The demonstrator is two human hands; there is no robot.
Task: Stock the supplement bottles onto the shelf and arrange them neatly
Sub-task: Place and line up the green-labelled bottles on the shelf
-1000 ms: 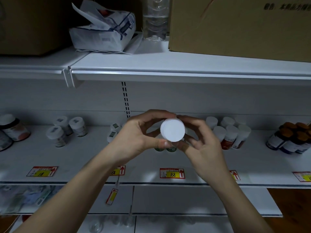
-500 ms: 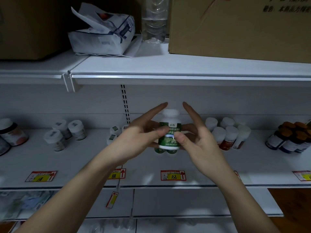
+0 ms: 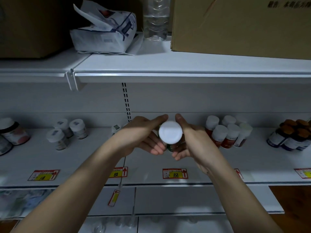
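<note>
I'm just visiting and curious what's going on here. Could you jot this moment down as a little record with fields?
setting: white shop shelf with price tags
held item: white-capped bottle, cap toward the camera
left hand: cups the bottle's left side
right hand: cups its right side
nearby stock: red-labelled bottles to the right
upper shelf: cardboard box, crumpled packet

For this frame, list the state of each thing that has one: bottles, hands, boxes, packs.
Green-label bottle: capped, held between both hands, cap toward camera.
Left hand: holds the bottle.
Right hand: holds the bottle.
Red-label bottles: capped, upright, grouped.
Paper pack: torn open.
Cardboard box: closed side showing.
</note>
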